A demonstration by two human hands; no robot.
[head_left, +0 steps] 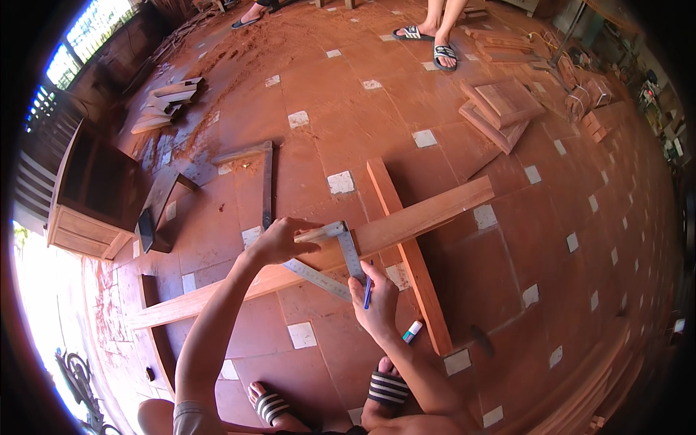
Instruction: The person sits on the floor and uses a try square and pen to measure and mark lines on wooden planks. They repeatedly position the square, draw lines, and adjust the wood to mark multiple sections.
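A long wooden beam [428, 215] lies slantwise before me, resting across a second wooden piece [428, 297] on the right. Over its top sits a metal try square [350, 254], its blade pointing toward me. My left hand [279, 241] grips the square's stock, fingers curled over it. At the blade's near end is my right hand [378, 301], closed around a blue pen [367, 291], with its fingertips against the blade. A graduated metal rule [317, 278] sticks out slantwise below the left hand; where its far end goes is hidden.
A white-and-green tube [412, 331] lies by my right foot. Dark timber [268, 177] and a wooden cabinet [94, 196] stand left. Stacked panels [507, 101] lie at far right, and wood offcuts [165, 105] at far left. Another person's sandalled feet [444, 54] are beyond.
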